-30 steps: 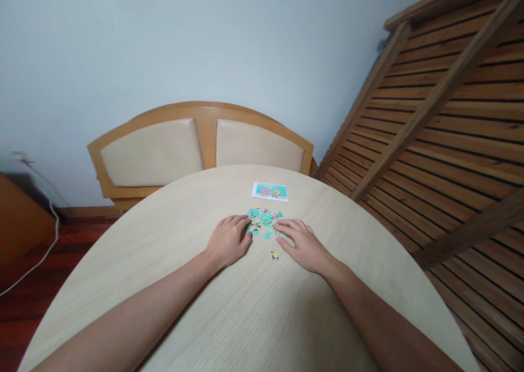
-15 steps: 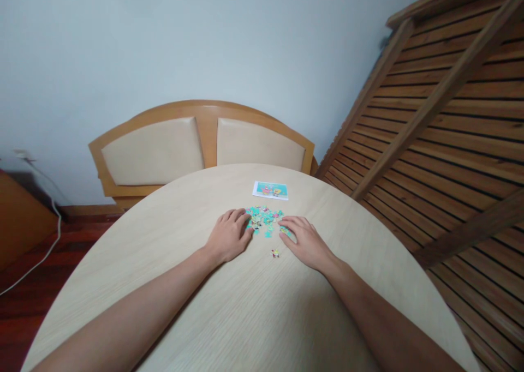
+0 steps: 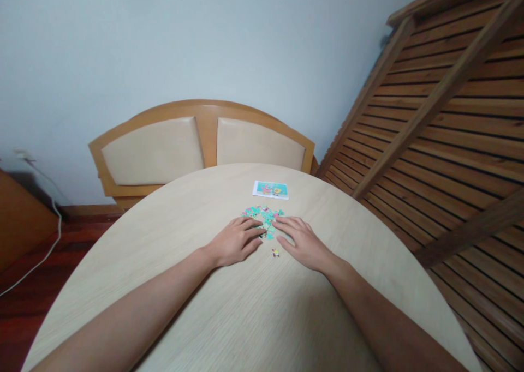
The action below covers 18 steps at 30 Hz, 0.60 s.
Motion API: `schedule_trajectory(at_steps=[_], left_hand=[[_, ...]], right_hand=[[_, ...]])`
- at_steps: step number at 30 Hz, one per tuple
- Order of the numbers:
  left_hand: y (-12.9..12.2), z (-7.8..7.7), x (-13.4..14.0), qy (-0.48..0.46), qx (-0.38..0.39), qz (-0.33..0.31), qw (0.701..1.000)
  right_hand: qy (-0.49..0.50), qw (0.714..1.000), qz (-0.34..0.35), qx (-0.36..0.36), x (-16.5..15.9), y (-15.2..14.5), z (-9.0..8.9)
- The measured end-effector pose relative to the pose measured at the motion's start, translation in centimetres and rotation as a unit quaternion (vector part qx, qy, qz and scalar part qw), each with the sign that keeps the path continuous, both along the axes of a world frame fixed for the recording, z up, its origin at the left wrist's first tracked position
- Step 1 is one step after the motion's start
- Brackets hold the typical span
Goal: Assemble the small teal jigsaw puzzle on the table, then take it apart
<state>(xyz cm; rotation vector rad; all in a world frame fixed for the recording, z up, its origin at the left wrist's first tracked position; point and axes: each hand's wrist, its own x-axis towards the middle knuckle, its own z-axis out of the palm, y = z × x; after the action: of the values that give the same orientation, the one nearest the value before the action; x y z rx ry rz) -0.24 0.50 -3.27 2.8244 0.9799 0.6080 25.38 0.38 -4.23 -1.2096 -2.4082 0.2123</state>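
Observation:
A heap of small turquoise jigsaw puzzle pieces [image 3: 267, 215], with some pink and yellow among them, lies on the pale wood table [image 3: 184, 317]. My left hand [image 3: 236, 242] rests over the heap's left side, fingers stretched out across some pieces. From the right, my right hand [image 3: 302, 242] reaches to the heap's edge with its fingers extended and thumb apart. Both palms face down, and the pieces beneath the fingers are partly hidden. Nearer to me, a few joined-looking yellow and red puzzle pieces [image 3: 275, 253] lie apart from the heap, between my hands.
Behind the heap lies a picture card [image 3: 271, 190] with cartoon figures on turquoise. A padded wooden headboard [image 3: 210, 137] stands against the wall past the table. Wooden slats [image 3: 442, 126] lean at the right; a white cable [image 3: 59, 230] hangs at the left.
My left hand has slid right and slightly toward me, over the heap's near-left side. My right hand has shifted slightly left, closer to it. The card stays in place.

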Motion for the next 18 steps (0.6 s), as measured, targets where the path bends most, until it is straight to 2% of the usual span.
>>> schedule_trajectory(at_steps=[4,9,18], left_hand=[[0.0,0.0,0.2,-0.018,-0.005,-0.019,1.000],[0.1,-0.4,0.2,-0.028,0.008,0.057,0.998],[0.7,-1.0,0.0,-0.073,-0.012,0.088,0.993]], right_hand=[[-0.042,0.997,0.054,-0.029,-0.4,-0.6,0.6],[-0.044,0.998,0.028,-0.025,-0.7,-0.8,0.7],[0.002,0.999,0.047,-0.012,-0.5,-0.8,0.8]])
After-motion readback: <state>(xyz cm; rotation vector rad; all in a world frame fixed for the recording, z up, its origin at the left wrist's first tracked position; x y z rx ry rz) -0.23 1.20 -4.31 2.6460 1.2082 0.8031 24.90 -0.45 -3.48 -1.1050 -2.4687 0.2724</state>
